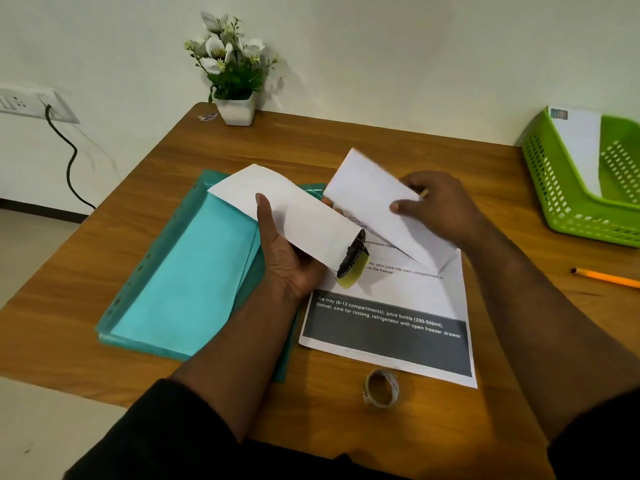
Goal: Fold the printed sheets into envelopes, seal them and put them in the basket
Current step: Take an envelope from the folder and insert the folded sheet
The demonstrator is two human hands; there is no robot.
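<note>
— Holding anything just now?

— Yes. My left hand (291, 258) grips a white envelope (294, 216) at the middle of the view, thumb on top, fingers curled underneath. A curled dark and yellow sticker (353, 263) hangs at its near end. My right hand (438, 209) pinches a folded sheet (377, 206), fingers clamped on its edge, at two o'clock from the envelope.

— And beneath them?

— A printed sheet (391, 327) lies flat on the tabletop (138, 244), at five o'clock from my left hand. A tape roll (381, 388) stands just off its near edge.

— The basket?

— The green basket (568, 202) sits at three o'clock, well apart, with a white envelope (578, 147) leaning inside. A teal folder (180, 271) lies at nine o'clock, a pencil (604, 277) at four, a potted plant (233, 71) at twelve.
</note>
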